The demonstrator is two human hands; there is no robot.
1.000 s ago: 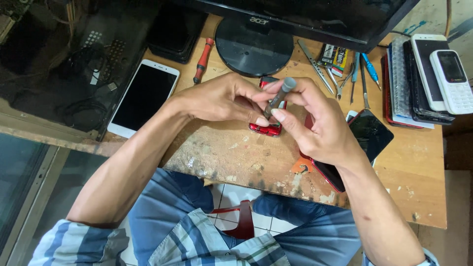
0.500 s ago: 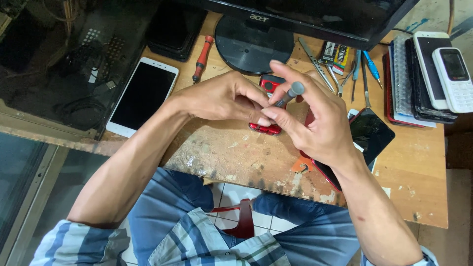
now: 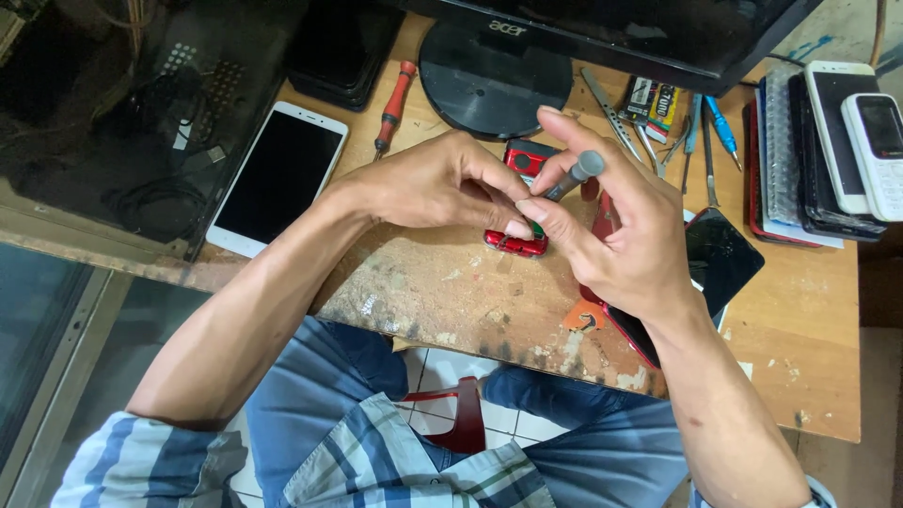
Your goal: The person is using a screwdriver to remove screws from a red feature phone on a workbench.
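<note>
- Red phone (image 3: 523, 205): mid-table (image 3: 442, 282), near the front edge, pinned under left hand (image 3: 433, 183).
- Screwdriver (image 3: 572, 177): pinched in right hand (image 3: 611, 235), tip on phone.

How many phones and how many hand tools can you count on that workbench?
Loose phones: 5: white-framed, small red, black, two at the far right.
Screwdrivers: 3: red-handled, blue, grey in the right hand.
Tweezers: at least 2.
Total: 10.
</note>
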